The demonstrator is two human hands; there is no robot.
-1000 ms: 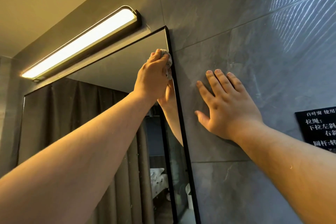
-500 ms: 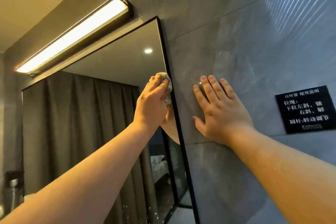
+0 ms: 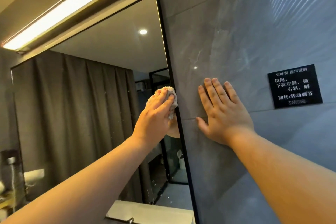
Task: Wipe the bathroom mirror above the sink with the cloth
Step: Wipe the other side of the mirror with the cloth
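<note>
The black-framed mirror [image 3: 94, 96] fills the left half of the view and reflects dark curtains. My left hand [image 3: 154, 118] presses a bunched pale cloth [image 3: 172, 100] flat against the glass, right beside the mirror's right frame edge, about halfway down. My right hand [image 3: 221, 112] lies flat with fingers spread on the grey wall tile just right of the frame, holding nothing. Small water droplets dot the glass below my left hand.
A lit bar lamp [image 3: 67, 7] is mounted above the mirror. A black sign with white text [image 3: 294, 86] hangs on the grey tiled wall [image 3: 236, 32] to the right. A white ledge [image 3: 151, 212] shows at the bottom, with bottles at the far left [image 3: 11, 169].
My left hand has slid the cloth down along the mirror's right edge from near the top corner to mid-height. My right hand stays flat on the tile. The view tilted downward.
</note>
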